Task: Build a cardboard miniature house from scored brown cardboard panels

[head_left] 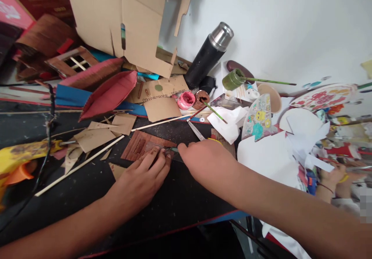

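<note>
A small brown-painted cardboard panel [138, 144] with a raised rectangular frame lies on the black tabletop. My left hand [147, 172] rests over its right side, fingers slightly apart and pressing down on it. My right hand [207, 162] is closed around a slim greenish tool [174, 149], whose tip reaches the panel beside my left fingertips; its exact kind is unclear. Just behind my right hand lie scissors [196, 130], with yellow showing near their handle. Another brown cardboard piece [229, 142] is partly hidden there.
Pink [186, 100] and brown [201, 98] paint jars stand behind, with a black flask [207, 55]. Cardboard scraps [94, 137] and a long wooden stick [80, 166] lie leftward, near a yellow glue gun [27, 154]. White paper [269, 154] covers the right; another person's hand [334, 175] is beyond.
</note>
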A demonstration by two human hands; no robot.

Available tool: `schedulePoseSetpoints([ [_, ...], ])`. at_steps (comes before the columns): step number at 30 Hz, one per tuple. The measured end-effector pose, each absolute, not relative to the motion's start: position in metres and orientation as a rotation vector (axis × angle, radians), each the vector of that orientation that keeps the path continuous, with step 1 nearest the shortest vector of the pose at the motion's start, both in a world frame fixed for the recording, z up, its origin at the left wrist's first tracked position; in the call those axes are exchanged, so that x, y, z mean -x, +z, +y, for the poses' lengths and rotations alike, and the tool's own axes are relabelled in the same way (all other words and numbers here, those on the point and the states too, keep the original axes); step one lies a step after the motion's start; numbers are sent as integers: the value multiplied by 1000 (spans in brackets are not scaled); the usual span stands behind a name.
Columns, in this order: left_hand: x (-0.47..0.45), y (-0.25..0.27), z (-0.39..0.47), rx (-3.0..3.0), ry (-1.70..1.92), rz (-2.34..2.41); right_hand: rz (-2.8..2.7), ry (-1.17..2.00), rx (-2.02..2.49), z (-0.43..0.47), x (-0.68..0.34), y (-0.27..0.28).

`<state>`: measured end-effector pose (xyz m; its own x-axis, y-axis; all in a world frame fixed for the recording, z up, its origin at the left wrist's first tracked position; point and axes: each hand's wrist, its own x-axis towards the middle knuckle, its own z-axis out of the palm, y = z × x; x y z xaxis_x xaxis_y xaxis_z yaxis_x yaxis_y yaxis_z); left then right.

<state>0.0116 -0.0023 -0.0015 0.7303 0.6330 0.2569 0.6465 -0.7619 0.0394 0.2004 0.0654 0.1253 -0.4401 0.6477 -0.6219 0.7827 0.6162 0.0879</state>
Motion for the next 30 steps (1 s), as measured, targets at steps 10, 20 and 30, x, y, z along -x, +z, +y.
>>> schedulePoseSetpoints([
  [10,-11,-1,-2,2868,-387,-1073,2142,-327,-1117,68,-199,129],
  [20,-13,0,-2,2852,-419,-1059,2179,-321,-1170,67,-207,128],
  [30,-14,2,-1,2854,-433,-1075,2184,-259,-1199,62,-209,135],
])
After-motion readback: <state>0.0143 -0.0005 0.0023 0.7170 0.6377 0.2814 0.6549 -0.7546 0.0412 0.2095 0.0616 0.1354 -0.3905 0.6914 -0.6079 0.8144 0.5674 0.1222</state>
